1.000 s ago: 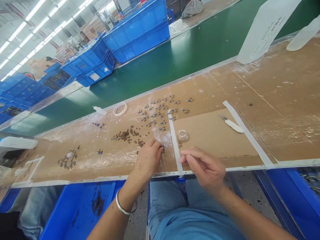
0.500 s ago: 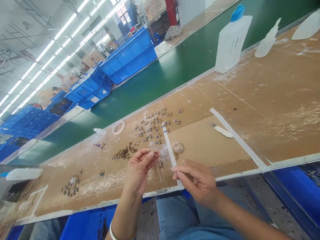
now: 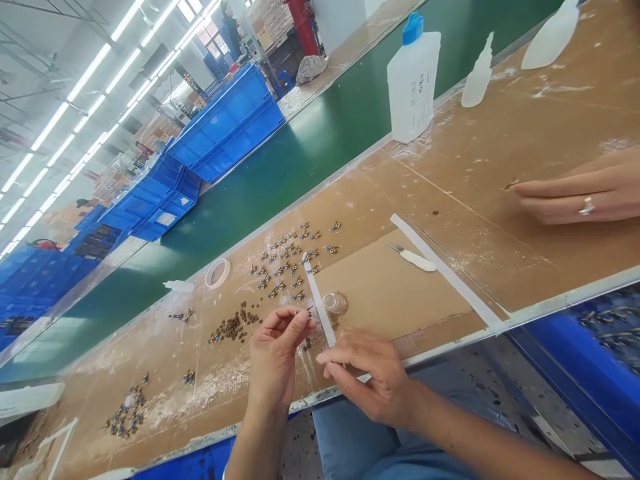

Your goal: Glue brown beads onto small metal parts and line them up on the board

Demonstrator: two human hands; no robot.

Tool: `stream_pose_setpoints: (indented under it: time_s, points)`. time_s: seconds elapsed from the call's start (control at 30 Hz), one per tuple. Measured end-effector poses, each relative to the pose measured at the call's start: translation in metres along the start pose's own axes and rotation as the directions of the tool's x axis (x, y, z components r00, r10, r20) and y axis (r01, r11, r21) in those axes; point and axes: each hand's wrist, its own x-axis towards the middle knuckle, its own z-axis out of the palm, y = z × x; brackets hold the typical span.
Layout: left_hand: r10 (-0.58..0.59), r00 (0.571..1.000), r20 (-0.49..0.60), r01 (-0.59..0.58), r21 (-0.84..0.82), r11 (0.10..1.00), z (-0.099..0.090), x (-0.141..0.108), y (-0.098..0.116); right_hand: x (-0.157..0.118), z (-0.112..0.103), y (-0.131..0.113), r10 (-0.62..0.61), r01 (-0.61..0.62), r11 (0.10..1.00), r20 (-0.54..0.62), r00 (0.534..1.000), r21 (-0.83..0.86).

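My left hand (image 3: 274,357) is raised just above the cardboard-covered bench (image 3: 500,153), thumb and forefinger pinched on a tiny blue-and-brass part (image 3: 309,311). My right hand (image 3: 367,380) hovers beside it at the bench's near edge. Its fingertips are pressed together, and I see nothing between them. Beyond my hands lie a loose heap of small brown rings (image 3: 233,327), a spread of several blue-and-brass parts (image 3: 287,261), a small clear dish (image 3: 335,303) and a white tape strip (image 3: 319,303).
A white-handled knife (image 3: 417,259) lies right of the dish, beside a long tape strip (image 3: 445,270). A tape roll (image 3: 217,272), a blue-capped white bottle (image 3: 413,77) and a squeeze bottle (image 3: 477,73) stand further back. A co-worker's ringed hand (image 3: 580,193) rests at right. Behind run a green conveyor (image 3: 300,160) and blue crates (image 3: 225,127).
My left hand has lifted off the bench with a small part pinched in it. My right hand has drawn closer to the left. My view has swung up, and a co-worker's hand has come into view.
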Motion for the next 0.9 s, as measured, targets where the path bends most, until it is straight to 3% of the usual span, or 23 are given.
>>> stream_pose_setpoints:
  time_s: [0.2,0.43,0.73,0.9]
  points:
    - [0.177,0.984,0.008,-0.171,0.286,0.943,0.008,0.003,-0.006,0.002,0.000,0.000,-0.027,0.028,0.999,0.013,1.000,-0.028]
    - [0.328,0.943,0.061,-0.303,0.568,0.765,0.005,0.007,-0.013,0.001,0.001,0.003,-0.026,0.026,1.000,0.006,1.000,-0.013]
    - [0.439,0.881,0.174,-0.423,0.704,0.571,0.010,0.008,-0.009,0.001,0.000,0.002,-0.016,0.016,1.000,0.014,1.000,-0.017]
    - [0.473,0.855,0.214,-0.465,0.721,0.514,0.011,0.009,-0.010,0.001,0.001,0.003,-0.017,0.017,1.000,0.013,1.000,-0.016]
